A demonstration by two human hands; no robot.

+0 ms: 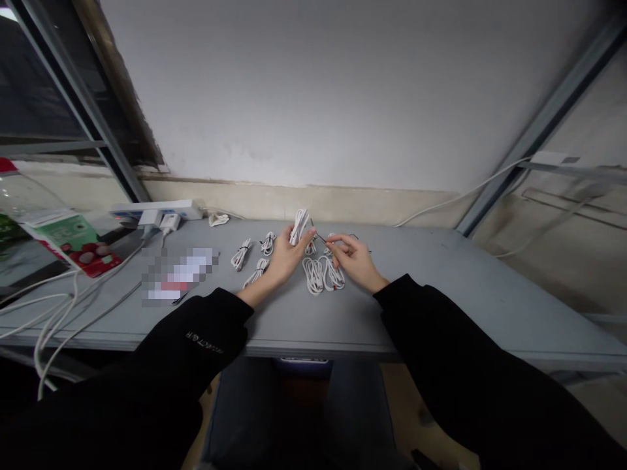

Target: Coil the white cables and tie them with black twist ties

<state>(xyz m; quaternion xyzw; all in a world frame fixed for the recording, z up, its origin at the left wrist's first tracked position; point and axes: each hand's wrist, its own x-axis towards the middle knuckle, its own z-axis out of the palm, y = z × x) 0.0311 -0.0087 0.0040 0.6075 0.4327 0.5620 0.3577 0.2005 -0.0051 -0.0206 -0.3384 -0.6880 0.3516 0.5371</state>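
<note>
Wkshop-type spot w/ grey bench (441, 307), pwr strip (186, 209), cable bundles (314, 275)

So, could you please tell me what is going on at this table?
At a grey table, a person's left hand holds a bundled white cable, while the right hand pinches a thin black strand beside it. Other cable bundles lie on the table near both hands. A power strip and a bottle are off to the left.

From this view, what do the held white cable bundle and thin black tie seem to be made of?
White cable bundle: probably plastic or rubber sheathing, smooth-looking, from its even, bent strands.
Thin black tie: perhaps plastic or coated wire, being slender and dark; finish unclear.
</note>
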